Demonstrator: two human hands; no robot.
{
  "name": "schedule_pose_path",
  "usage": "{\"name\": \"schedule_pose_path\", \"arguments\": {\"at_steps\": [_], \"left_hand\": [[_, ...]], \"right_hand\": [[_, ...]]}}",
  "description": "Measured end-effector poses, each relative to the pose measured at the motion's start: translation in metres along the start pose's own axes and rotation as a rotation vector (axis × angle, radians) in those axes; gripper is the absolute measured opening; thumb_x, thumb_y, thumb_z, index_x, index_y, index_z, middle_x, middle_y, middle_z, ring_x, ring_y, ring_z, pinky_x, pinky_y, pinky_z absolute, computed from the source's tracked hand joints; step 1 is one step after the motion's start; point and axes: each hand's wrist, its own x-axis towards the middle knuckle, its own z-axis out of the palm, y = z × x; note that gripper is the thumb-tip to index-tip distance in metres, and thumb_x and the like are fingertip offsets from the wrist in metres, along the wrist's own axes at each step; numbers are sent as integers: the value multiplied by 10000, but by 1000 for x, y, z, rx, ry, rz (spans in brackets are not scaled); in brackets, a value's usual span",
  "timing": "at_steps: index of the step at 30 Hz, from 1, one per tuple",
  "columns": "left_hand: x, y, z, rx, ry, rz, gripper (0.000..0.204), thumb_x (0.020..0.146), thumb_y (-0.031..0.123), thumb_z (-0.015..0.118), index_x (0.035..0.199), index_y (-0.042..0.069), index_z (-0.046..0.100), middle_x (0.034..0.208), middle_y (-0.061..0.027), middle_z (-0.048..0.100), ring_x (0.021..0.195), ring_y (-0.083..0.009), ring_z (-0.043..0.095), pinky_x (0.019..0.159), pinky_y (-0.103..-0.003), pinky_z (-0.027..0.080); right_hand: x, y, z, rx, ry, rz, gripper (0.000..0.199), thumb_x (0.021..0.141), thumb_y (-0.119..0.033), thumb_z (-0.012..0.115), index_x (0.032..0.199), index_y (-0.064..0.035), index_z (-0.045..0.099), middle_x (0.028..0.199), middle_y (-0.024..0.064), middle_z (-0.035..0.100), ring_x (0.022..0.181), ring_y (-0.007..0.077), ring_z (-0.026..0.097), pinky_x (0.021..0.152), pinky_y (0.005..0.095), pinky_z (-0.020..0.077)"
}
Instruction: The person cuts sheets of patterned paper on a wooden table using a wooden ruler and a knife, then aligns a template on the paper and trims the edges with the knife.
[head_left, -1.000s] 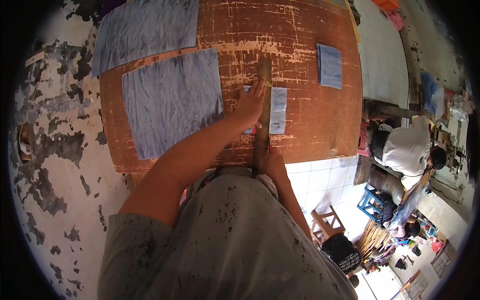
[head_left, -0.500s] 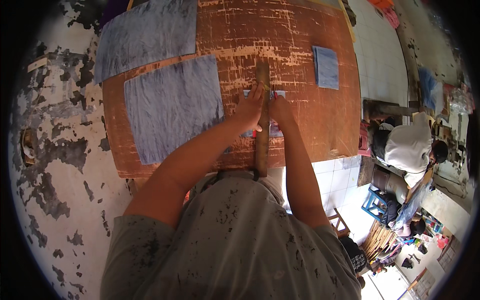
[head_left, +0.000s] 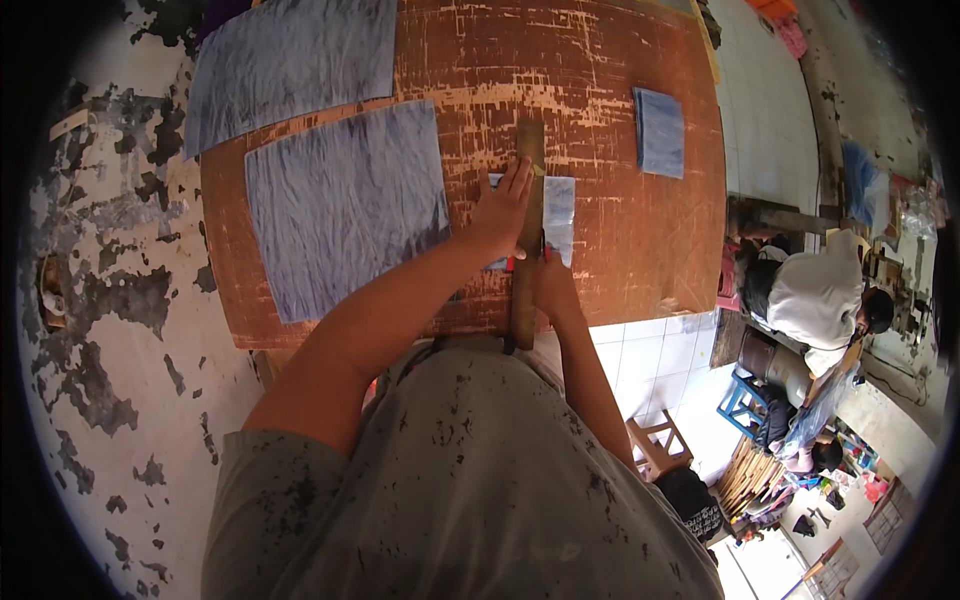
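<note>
My left hand (head_left: pixel 499 217) lies flat with fingers stretched out, pressing on a long brown straightedge (head_left: pixel 524 300) that runs away from my body. Under the straightedge is a small blue-grey marbled sheet (head_left: pixel 562 210), its right part showing and its left part mostly covered by my hand. At the right edge of the straightedge, my right hand (head_left: pixel 556 287) grips a slim red utility knife (head_left: pixel 545 252), its dark tip pointing away from me near the sheet's near end. A bit of red also shows beneath my left palm; what it is I cannot tell.
Two large marbled sheets (head_left: pixel 345 210) lie on the left of the scratched brown tabletop (head_left: pixel 625 250). A small folded blue piece (head_left: pixel 660 135) is at the far right. Beyond the table's right side are a wooden stool (head_left: pixel 660 442), a blue stool (head_left: pixel 741 402) and a seated person (head_left: pixel 815 290).
My right hand has drawn the knife toward my body along the straightedge, uncovering more of the small sheet's right part. My left hand stays on the straightedge.
</note>
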Motion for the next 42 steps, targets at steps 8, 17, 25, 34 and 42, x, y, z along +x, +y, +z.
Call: {"name": "schedule_pose_path", "arguments": {"at_steps": [8, 17, 25, 34, 42], "left_hand": [[3, 2, -1, 15, -49, 4, 1511, 656, 752, 861, 1663, -81, 101, 1761, -234, 21, 1636, -356, 90, 1214, -704, 278], [1, -2, 5, 6, -38, 3, 1506, 635, 743, 882, 1661, -75, 144, 1763, -243, -11, 1638, -377, 58, 1206, -745, 230], [7, 3, 1, 0, -22, 41, 1431, 634, 725, 893, 1639, -75, 261, 1752, -271, 3, 1633, -404, 64, 1197, -751, 240], [5, 2, 1, 40, -34, 26, 1405, 650, 745, 874, 1634, -64, 280, 1747, -280, 13, 1633, -404, 63, 1187, -755, 256], [3, 2, -3, 4, -65, -9, 1500, 651, 707, 895, 1669, -59, 103, 1767, -216, 5, 1634, -358, 102, 1218, -708, 270]], "right_hand": [[-74, 10, 1, -112, -56, 67, 391, 1045, -269, 485, 1166, 87, 594, 1032, 439, 668, 1052, 579, 667, 886, 607, 546], [-17, -31, -53, -171, 6, -204, 368, 1052, -231, 479, 1072, 102, 636, 975, 393, 686, 939, 562, 685, 816, 605, 548], [101, -35, -30, -239, 98, -306, 417, 1049, -250, 485, 1002, 136, 637, 900, 383, 694, 795, 500, 732, 687, 560, 591], [76, -55, -30, -448, -46, -303, 453, 1057, -283, 485, 1082, 141, 642, 998, 410, 686, 940, 458, 748, 769, 519, 602], [7, -7, -4, -82, 4, -55, 451, 1052, -307, 500, 1213, 102, 600, 1115, 378, 698, 1081, 560, 671, 909, 593, 539]]}}
